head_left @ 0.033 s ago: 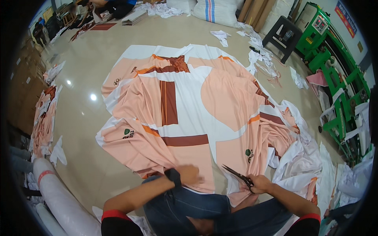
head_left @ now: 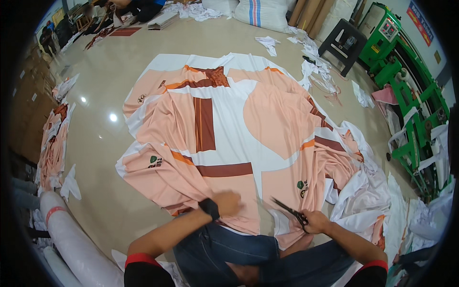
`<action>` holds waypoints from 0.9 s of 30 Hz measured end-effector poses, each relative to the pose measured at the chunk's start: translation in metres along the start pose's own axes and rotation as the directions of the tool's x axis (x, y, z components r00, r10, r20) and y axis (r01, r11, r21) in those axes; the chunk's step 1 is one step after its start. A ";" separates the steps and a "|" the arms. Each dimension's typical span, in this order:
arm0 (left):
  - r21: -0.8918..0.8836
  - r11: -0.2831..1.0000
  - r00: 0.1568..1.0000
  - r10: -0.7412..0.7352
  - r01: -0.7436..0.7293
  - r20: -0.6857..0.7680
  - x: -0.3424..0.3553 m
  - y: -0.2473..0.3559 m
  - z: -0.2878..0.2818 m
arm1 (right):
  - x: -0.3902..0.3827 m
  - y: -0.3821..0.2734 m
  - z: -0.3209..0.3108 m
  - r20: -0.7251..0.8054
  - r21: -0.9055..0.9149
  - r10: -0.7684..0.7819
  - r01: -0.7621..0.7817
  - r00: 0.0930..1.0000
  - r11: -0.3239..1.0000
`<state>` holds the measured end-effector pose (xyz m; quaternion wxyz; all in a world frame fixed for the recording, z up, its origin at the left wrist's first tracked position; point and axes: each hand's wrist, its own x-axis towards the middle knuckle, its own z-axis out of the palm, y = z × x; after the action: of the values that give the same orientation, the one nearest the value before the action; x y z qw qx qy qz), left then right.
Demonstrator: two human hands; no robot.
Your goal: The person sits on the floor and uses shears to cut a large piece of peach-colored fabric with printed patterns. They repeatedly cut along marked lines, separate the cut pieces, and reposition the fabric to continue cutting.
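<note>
A large printed fabric sheet in peach, white, maroon and orange lies rumpled on the floor before me, with dark logos on some panels. My left hand, a black band on its wrist, is over the lower middle of it, blurred by motion, so its fingers are unclear. My right hand grips black scissors, their blades pointing up-left beside a slit between the lower panels. My jeans-clad legs are folded just below the fabric.
White wrapped rolls, boxes and fabric piles line the left. Behind are sacks, scraps and a black stool. A green machine stands right. A co-worker in blue crouches at the back.
My left hand has moved slightly upward across the fabric. The scissors in my right hand are almost unmoved, tilted very slightly differently.
</note>
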<state>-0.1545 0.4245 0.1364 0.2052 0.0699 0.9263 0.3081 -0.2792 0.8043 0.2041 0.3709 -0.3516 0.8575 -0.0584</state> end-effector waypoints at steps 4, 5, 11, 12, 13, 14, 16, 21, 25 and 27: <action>0.025 0.973 0.930 -0.209 0.228 -0.303 0.040 -0.025 -0.023 | 0.023 -0.024 -0.002 -0.218 0.351 0.112 -0.029 0.970 0.936; 0.099 0.964 0.916 -0.199 0.247 -0.347 0.046 -0.026 -0.024 | 0.029 -0.036 0.001 -0.196 0.497 0.185 -0.065 0.963 0.865; 0.130 0.895 0.902 -0.412 0.427 -0.127 0.040 -0.010 -0.010 | 0.030 -0.088 0.019 0.106 0.833 0.232 -0.214 0.967 0.510; 0.118 0.894 0.900 -0.418 0.432 -0.124 0.038 -0.009 -0.009 | 0.028 -0.092 0.022 0.158 0.840 0.243 -0.259 0.957 0.477; 0.124 0.894 0.900 -0.416 0.431 -0.129 0.036 -0.009 -0.009 | 0.027 -0.096 0.027 0.193 0.850 0.232 -0.280 0.953 0.447; 0.113 0.896 0.901 -0.417 0.430 -0.117 0.035 -0.010 -0.009 | 0.027 -0.099 0.030 0.186 0.865 0.204 -0.259 0.961 0.429; 0.115 0.893 0.899 -0.422 0.435 -0.119 0.035 -0.012 -0.009 | 0.030 -0.102 0.038 0.223 0.862 0.216 -0.296 0.951 0.411; 0.158 0.870 0.883 -0.447 0.466 -0.143 0.036 -0.014 -0.009 | 0.054 -0.107 0.052 0.193 0.906 0.187 -0.248 0.963 0.344; 0.155 0.855 0.867 -0.471 0.494 -0.165 0.033 -0.012 -0.011 | 0.083 -0.116 0.059 0.114 0.920 0.217 -0.186 0.969 0.346; 0.140 0.856 0.864 -0.476 0.498 -0.163 0.033 -0.011 -0.012 | 0.101 -0.121 0.060 0.019 0.927 0.191 -0.089 0.981 0.363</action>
<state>-0.1891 0.4175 0.1276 0.2124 -0.1680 0.9482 0.1660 -0.2189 0.6581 0.1443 0.4676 -0.0073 0.7212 -0.5110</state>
